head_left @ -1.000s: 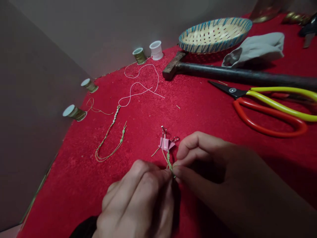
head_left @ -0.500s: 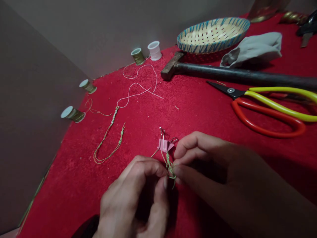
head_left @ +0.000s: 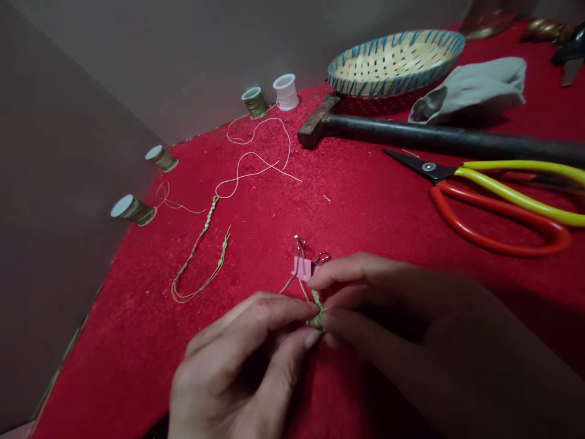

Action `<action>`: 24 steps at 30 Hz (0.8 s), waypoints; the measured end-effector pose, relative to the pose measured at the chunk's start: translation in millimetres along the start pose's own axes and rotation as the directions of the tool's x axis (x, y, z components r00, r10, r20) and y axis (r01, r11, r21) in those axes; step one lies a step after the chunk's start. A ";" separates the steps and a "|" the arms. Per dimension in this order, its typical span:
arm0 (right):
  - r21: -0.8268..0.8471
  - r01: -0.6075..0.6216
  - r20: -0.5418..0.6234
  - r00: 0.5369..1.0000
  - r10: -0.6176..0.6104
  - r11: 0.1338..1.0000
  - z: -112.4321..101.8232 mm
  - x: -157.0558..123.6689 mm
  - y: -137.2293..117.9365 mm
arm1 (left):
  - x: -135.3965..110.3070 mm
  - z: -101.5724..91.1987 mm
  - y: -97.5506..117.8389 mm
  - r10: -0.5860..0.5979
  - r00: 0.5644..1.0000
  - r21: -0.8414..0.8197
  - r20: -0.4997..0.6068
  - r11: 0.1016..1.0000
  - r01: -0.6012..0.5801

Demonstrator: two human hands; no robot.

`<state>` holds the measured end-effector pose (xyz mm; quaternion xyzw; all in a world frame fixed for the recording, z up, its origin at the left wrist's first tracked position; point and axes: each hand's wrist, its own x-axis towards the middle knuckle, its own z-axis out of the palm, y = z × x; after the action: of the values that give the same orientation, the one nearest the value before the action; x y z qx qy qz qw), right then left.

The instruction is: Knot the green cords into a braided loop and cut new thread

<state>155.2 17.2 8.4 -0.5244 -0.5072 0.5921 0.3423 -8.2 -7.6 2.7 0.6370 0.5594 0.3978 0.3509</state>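
Observation:
A pink binder clip (head_left: 303,268) with wire handles grips the upper end of a green knotted cord (head_left: 317,300) on the red cloth. Below the clip, my left hand (head_left: 242,360) pinches the cord's strands between thumb and forefinger. From the other side my right hand (head_left: 384,317) pinches the same cord at its knot, its fingertips almost meeting the left ones. The right forefinger reaches up to the clip's lower edge. Loose strands run from the clip toward the left fingers. The cord's lower end is mostly hidden by the fingertips.
A finished-looking braided cord (head_left: 194,250) lies to the left. Thread spools (head_left: 134,210) stand or lie along the edges. To the right are scissors (head_left: 498,222), a hammer (head_left: 411,133), an oval woven basket (head_left: 393,64) and a pale cloth-like object (head_left: 475,88).
Both hands have closed in on the cord. My left fingers have straightened and moved over the strands, and my right forefinger has shifted left to the clip. The loop between the hands has drawn smaller.

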 end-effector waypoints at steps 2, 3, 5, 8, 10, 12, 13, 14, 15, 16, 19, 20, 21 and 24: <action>0.009 0.056 0.019 0.998 -0.056 0.998 2.5 -0.3 3.0 | -3.3 1.0 -2.1 0.067 0.997 0.040 -0.039 0.997 -0.065; 0.020 0.066 0.025 0.997 -0.067 0.998 3.6 -0.6 4.3 | -5.2 1.2 -3.1 0.095 0.994 0.063 -0.056 0.994 -0.091; 0.041 0.037 0.023 0.999 -0.038 0.998 5.1 -1.1 6.4 | -8.6 1.3 -3.8 0.138 0.987 0.099 -0.082 0.987 -0.129; 0.010 -0.018 0.038 0.999 0.018 1.000 4.3 -0.9 9.9 | -9.8 2.2 -0.5 0.109 0.992 0.143 -0.069 0.985 -0.098; -0.015 -0.014 0.075 0.997 0.015 1.000 2.0 -0.1 12.5 | -8.2 3.0 3.1 0.040 0.998 0.159 -0.045 0.987 -0.032; -0.030 0.008 0.103 0.995 -0.005 1.000 -0.7 0.7 14.6 | -6.2 3.2 5.6 -0.018 1.000 0.137 -0.016 0.990 0.020; -0.035 0.025 0.111 0.994 -0.021 0.999 -1.8 0.9 15.4 | -5.5 2.8 6.0 -0.042 0.999 0.116 -0.007 0.992 0.043; -0.038 0.040 0.110 0.993 -0.036 0.998 -2.7 0.9 16.0 | -5.0 1.8 5.7 -0.069 0.998 0.097 0.004 0.993 0.068; -0.042 0.051 0.111 0.993 -0.046 0.998 -3.3 0.8 16.7 | -4.7 0.4 4.7 -0.096 0.995 0.083 0.017 0.992 0.094; -0.044 0.060 0.111 0.992 -0.055 0.997 -3.7 0.7 17.3 | -4.6 -1.4 3.1 -0.118 0.992 0.073 0.043 0.991 0.115; -0.042 0.078 0.115 0.991 -0.073 0.996 -3.8 0.8 18.8 | -4.5 -8.4 -3.8 -0.180 0.969 0.074 0.168 0.983 0.170; -0.045 0.081 0.117 0.990 -0.075 0.996 -3.8 1.1 19.1 | -4.4 -10.5 -6.1 -0.190 0.960 0.074 0.206 0.981 0.179; -0.044 0.086 0.118 0.990 -0.081 0.995 -3.8 1.4 19.3 | -4.2 -12.1 -7.8 -0.200 0.954 0.075 0.225 0.979 0.187; -0.049 0.081 0.126 0.989 -0.074 0.996 -3.7 2.4 19.1 | -3.3 -12.6 -8.0 -0.203 0.957 0.063 0.208 0.979 0.194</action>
<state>160.7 15.5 -10.4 -0.4756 -0.5632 0.5959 0.3187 -23.2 -9.9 0.7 0.6238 0.5878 0.2778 0.4337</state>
